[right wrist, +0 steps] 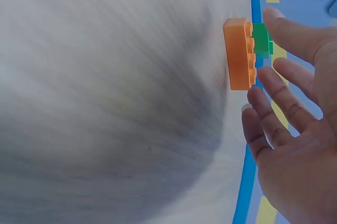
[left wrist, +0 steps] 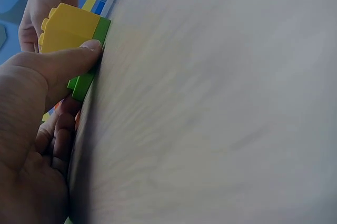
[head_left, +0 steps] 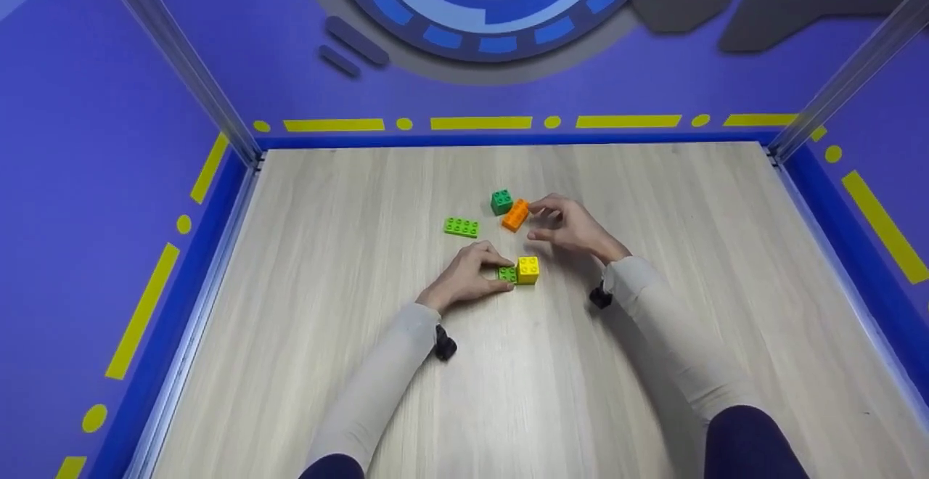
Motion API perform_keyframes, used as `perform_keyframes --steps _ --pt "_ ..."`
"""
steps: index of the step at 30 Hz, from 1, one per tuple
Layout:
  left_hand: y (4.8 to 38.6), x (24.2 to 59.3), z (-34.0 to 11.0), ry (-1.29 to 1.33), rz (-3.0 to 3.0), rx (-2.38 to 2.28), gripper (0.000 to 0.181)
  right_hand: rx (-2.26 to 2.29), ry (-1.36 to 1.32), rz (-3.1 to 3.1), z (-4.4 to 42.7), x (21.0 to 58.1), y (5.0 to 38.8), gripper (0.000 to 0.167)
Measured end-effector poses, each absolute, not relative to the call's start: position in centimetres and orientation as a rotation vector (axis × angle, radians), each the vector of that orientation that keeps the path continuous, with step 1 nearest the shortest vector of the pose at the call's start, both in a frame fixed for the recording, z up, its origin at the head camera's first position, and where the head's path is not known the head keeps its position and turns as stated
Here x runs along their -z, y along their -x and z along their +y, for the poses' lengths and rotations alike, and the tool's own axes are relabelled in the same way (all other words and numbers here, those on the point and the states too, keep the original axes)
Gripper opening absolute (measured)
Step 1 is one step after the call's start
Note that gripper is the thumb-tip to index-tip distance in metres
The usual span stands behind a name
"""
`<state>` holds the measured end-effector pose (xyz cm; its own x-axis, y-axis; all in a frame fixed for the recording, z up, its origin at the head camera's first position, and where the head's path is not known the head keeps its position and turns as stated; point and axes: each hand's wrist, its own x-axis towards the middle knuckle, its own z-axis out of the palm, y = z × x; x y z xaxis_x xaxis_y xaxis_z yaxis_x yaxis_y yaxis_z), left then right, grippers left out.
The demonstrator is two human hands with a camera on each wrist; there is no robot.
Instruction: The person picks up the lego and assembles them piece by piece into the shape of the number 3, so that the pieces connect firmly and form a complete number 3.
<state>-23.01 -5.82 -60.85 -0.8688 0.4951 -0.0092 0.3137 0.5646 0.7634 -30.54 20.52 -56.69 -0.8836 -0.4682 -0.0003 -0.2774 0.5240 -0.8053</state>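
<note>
Currently, the left hand [head_left: 468,274] has its grip clamped on a green plate [head_left: 507,274], thumb on the near side and fingers on the far side, flat on the pale wood-grained counter [head_left: 348,210]. A yellow block [head_left: 528,270] sits on the plate's right end, studs up; the left wrist view shows the thumb pressed along the green edge just beside it. The right hand [head_left: 577,228] holds nothing: its grip is apart, thumb and fingers spread, with the fingertips just beside an orange brick [head_left: 516,215]. Near that brick's far left corner stands a dark green block [head_left: 501,202], though whether the two touch I cannot tell. Farther left, a lime plate [head_left: 461,227] with two rows of studs lies by itself, beyond the left hand. Blue panels [head_left: 464,94] with yellow dashes rise behind the counter
</note>
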Motion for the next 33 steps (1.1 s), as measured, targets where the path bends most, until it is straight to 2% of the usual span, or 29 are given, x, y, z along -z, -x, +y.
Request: perform_keyframes --steps 5,10,25,33 --pt "23.0 60.8 -5.9 -0.665 2.570 -1.204 0.040 1.306 0.604 2.612 19.7 56.9 31.3 0.043" --pt "23.0 60.7 -5.9 -0.657 2.567 -1.212 0.040 1.307 0.595 2.650 19.2 57.4 31.9 0.043" --pt "23.1 60.9 -5.9 -0.657 2.581 -1.218 0.039 1.204 0.660 2.616 18.1 58.6 33.3 0.059" --pt "23.0 60.7 -5.8 -0.646 2.569 -1.223 0.038 1.169 0.628 2.621 18.2 58.6 33.2 0.062"
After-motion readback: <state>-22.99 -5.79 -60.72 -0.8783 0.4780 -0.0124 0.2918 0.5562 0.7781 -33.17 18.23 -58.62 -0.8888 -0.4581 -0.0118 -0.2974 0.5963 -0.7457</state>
